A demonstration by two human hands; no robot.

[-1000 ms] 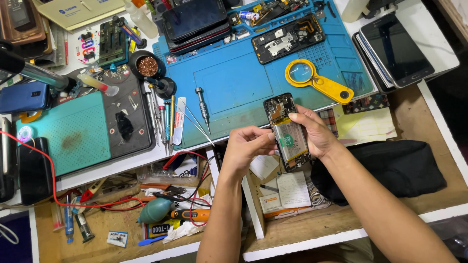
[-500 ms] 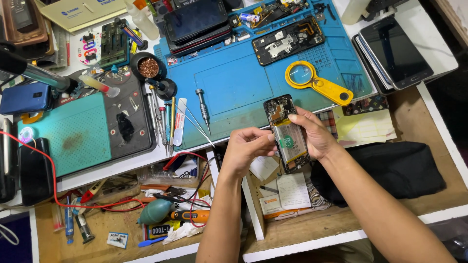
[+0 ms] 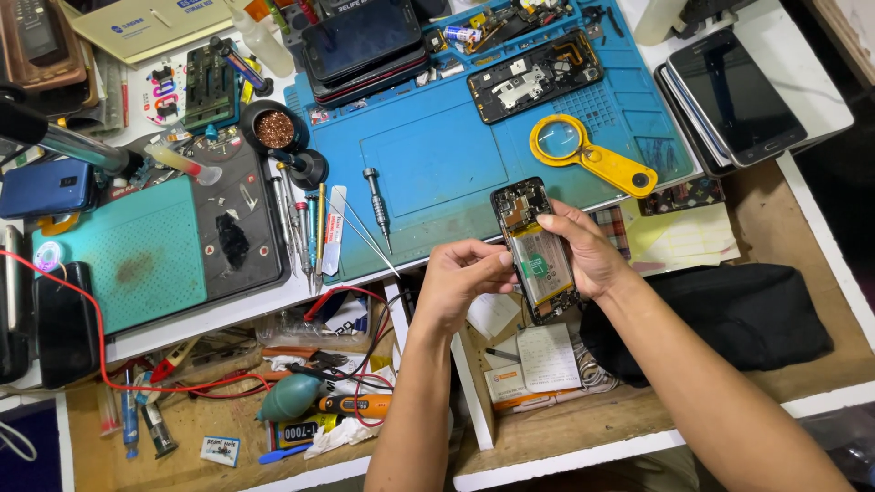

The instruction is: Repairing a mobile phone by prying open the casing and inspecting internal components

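Spreading across the far middle, blue work mat (image 3: 428, 164): covers the white bench, with its near edge just behind the hands.
Teal mat (image 3: 118, 264): lies at left, with a dark panel along its right side.
Black cloth (image 3: 729, 314): bunched at right, just beside the right forearm.
Stacked phones (image 3: 365, 41): sit on the far edge of the blue mat.
Tablet (image 3: 738, 91): lies far right, screen up, on a white surface.
Opened phone (image 3: 533, 248): back cover off, battery and board showing, held upright over the near edge of the blue mat, between both hands.
Right hand (image 3: 588, 260): wraps the phone's right side, fingers curled behind it and thumb pressed on its upper face.
Left hand (image 3: 460, 282): fingers bunched together, fingertips touching the phone's left edge.
Yellow magnifier (image 3: 588, 155): lies on the blue mat, just beyond the phone.
Screwdriver (image 3: 375, 196): lies on the mat, left of the phone.
Tweezers (image 3: 369, 239): lie near the screwdriver, tips pointing right.
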